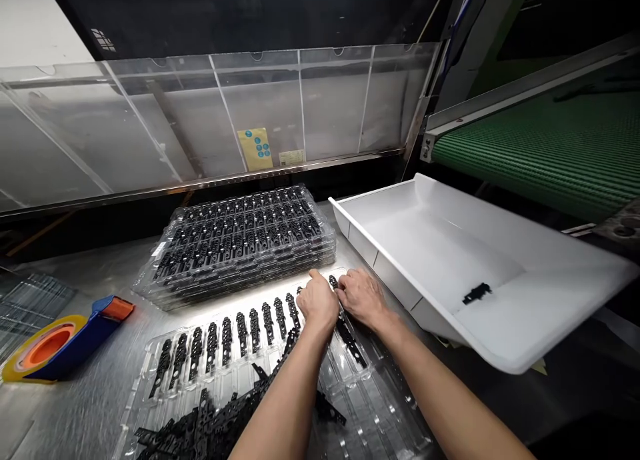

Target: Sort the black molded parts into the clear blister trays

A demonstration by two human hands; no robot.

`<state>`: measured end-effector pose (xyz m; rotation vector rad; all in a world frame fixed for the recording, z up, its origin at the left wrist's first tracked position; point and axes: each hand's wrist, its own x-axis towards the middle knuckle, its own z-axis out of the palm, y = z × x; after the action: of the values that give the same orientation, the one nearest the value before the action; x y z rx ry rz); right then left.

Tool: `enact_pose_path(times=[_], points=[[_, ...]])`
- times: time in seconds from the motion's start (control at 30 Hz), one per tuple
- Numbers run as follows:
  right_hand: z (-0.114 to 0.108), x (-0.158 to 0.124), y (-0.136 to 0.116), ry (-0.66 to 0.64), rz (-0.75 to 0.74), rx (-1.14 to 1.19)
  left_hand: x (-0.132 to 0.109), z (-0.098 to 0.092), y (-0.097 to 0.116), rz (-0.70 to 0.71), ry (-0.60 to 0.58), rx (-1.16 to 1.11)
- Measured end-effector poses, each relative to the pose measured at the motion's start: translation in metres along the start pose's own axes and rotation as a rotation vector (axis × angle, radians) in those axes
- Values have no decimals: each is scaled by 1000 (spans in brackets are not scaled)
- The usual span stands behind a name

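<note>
Left hand [319,300] curls over the clear tray [367,413], grip hidden. Right hand [361,295], fingers bent, is at the top end of 1 slotted black part [350,341], hold unclear. Slots presumably keep parts aligned; loose pile [215,420] lies handy.

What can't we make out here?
All in the head view:
Left hand: fingertips, and any grip, hidden behind the hand itself.
Loose black parts: partly hidden by the left forearm; pile cut off by the bottom edge.
Yellow label: print too small.
Green conveyor: cut off by the right edge.
</note>
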<state>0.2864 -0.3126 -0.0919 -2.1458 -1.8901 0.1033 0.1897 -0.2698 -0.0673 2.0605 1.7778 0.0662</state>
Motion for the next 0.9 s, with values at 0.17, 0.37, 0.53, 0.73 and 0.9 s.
enact_pose_path(times=[0.17, 0.37, 0.53, 0.73, 0.9], points=[[5, -3, 3, 16, 57, 20, 7, -3, -9, 142, 27, 131], [5, -7, 7, -5, 4, 35, 0, -3, -23, 352, 14, 182], [-3, -9, 6, 4, 9, 25, -22, -28, -43, 392, 36, 169], [-27, -71, -20, -131, 26, 226, -92, -44, -102, 332, -70, 174], [-18, -118, -71, -290, -17, 272, -110, -34, -112, 274, -55, 72]])
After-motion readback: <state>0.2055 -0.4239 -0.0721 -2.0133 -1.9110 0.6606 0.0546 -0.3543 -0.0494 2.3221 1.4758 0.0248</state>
